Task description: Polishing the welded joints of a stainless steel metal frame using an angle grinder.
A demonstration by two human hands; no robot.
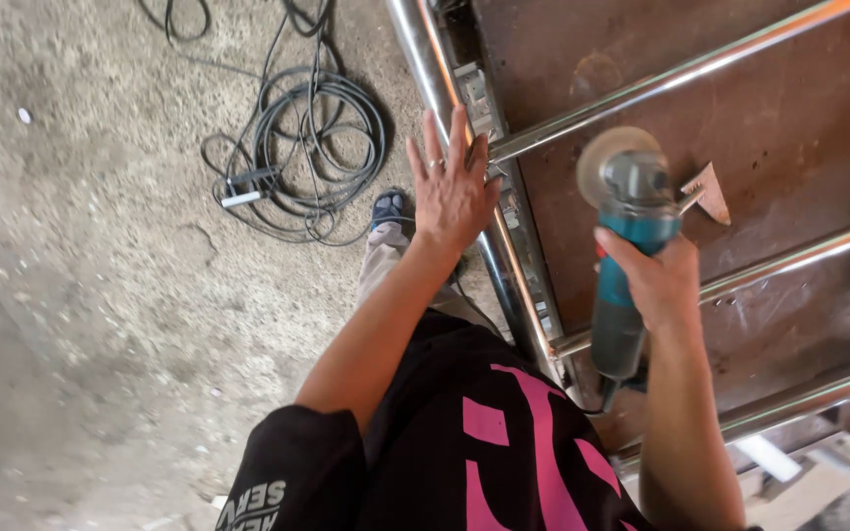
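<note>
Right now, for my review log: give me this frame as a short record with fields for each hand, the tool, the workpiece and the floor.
left hand: left hand lies flat, fingers spread, on the long steel tube
right hand: right hand grips the angle grinder around its teal body
tool: disc end points away from the person, above the rusty metal sheet
workpiece: shiny tubes form a frame, with cross tubes joining the long one
floor: concrete, with coiled cable; a shoe shows

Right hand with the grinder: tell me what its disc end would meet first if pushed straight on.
Probably the shiny steel rail just beyond the grinder in the right hand; depth is unclear, so it could pass above it.
</note>
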